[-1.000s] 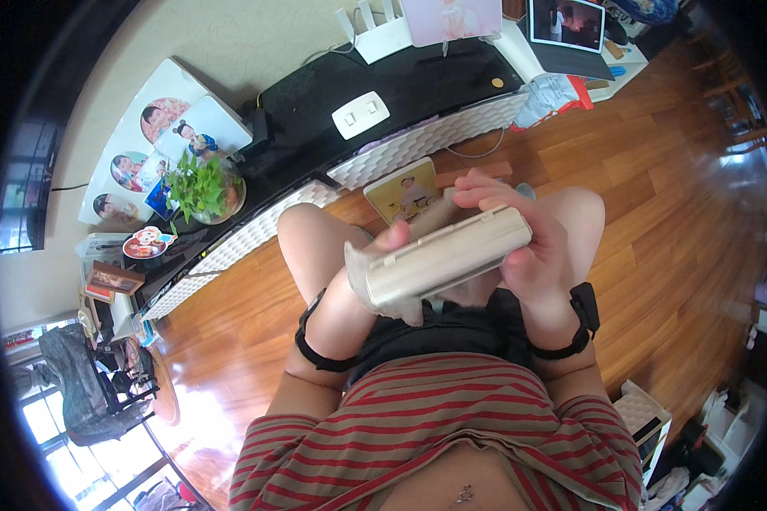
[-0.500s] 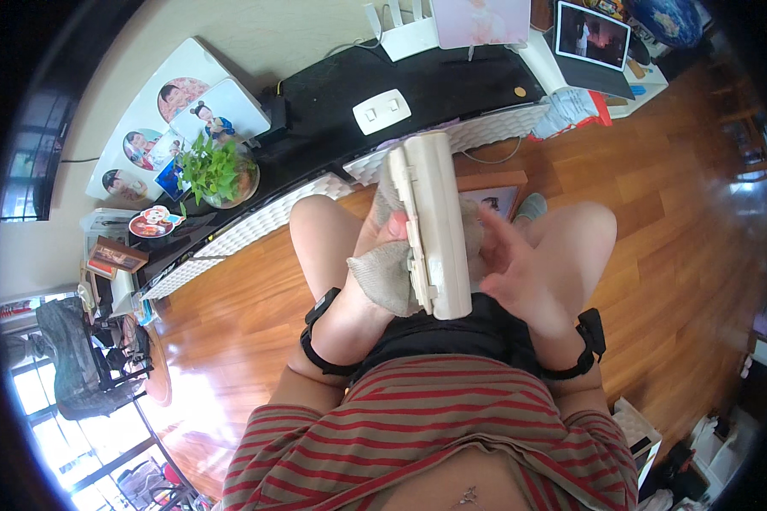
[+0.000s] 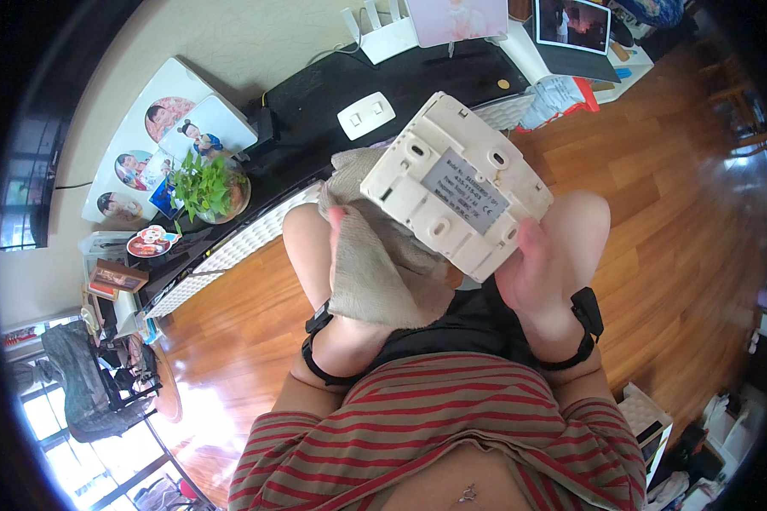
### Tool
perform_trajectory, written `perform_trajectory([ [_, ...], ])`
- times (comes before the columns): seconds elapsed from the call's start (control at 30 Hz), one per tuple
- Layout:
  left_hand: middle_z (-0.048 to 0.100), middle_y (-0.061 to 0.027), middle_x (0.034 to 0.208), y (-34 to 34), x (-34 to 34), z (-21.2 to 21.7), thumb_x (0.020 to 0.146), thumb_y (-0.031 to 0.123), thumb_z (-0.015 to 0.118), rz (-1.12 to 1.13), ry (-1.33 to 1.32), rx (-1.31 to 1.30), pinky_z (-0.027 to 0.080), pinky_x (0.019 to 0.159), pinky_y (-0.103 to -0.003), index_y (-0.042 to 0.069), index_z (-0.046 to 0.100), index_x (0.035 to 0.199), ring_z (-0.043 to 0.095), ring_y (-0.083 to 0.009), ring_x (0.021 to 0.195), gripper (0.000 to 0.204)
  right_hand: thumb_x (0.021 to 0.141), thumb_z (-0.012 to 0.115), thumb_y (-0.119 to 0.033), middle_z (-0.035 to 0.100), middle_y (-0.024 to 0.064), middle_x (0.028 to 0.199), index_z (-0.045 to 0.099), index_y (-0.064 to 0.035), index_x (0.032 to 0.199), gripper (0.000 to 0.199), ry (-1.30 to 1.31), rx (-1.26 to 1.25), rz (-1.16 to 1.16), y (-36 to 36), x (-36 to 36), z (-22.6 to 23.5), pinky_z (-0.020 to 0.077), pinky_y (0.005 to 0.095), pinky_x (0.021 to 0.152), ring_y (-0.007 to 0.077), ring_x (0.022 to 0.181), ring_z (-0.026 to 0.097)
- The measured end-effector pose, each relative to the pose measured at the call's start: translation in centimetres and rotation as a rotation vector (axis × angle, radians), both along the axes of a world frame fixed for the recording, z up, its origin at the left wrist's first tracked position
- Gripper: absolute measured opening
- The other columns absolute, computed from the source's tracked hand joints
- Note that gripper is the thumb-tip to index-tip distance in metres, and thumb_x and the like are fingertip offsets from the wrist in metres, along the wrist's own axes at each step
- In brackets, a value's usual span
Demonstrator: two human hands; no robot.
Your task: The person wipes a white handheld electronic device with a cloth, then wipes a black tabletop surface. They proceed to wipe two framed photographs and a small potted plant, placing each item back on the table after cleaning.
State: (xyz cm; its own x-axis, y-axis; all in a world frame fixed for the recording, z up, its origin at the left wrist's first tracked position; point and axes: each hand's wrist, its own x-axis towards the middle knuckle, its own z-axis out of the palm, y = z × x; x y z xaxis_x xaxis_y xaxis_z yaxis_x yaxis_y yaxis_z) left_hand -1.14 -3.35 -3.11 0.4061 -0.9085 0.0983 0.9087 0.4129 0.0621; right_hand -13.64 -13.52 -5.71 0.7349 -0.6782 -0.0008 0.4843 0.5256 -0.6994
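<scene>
Hands on the white box [image 3: 456,186] now — left hand [image 3: 358,255] clutching a beige cloth [image 3: 375,268] against its left edge, right hand [image 3: 532,264] gripping its lower right corner, box above the lap.

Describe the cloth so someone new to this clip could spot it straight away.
Start at the long black cabinet along the wall, then drop to the person's bare knees in front of it. The cloth is a beige, coarse rag draped over the left hand, pressed against the white plastic box held by the right hand. It is the only soft, limp thing there.
</scene>
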Motion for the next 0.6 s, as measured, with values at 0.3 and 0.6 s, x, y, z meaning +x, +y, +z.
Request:
perform_trajectory([
  [0.3, 0.038, -0.0170, 0.148, -0.4, 0.6, -0.5, 0.080, 0.086, 0.032, -0.280, 0.094, -0.040, 0.032, 0.112, -0.048, 0.003, 0.031, 0.148, 0.042, -0.0346, 0.133, 0.107, 0.092, 0.048, -0.029, 0.042, 0.0180, 0.144, 0.062, 0.0026, 0.115, 0.042, 0.122, -0.721, 0.099, -1.5, 1.2, 0.1, 0.0089, 0.0459, 0.117, 0.0301, 0.139, 0.028],
  [0.6, 0.041, -0.0173, 0.146, 0.0, 1.2, -1.9, 0.077, 0.088, 0.032, -0.267, -0.131, 0.212, 0.035, 0.109, -0.050, 0.004, 0.033, 0.147, 0.044, -0.0353, 0.131, 0.109, 0.089, 0.057, -0.046, 0.034, 0.0212, 0.148, 0.060, -0.0020, 0.118, 0.053, 0.431, -1.309, -0.156, -1.9, 0.6, 1.0, 0.0191, 0.0446, 0.113, 0.0358, 0.139, 0.029],
])
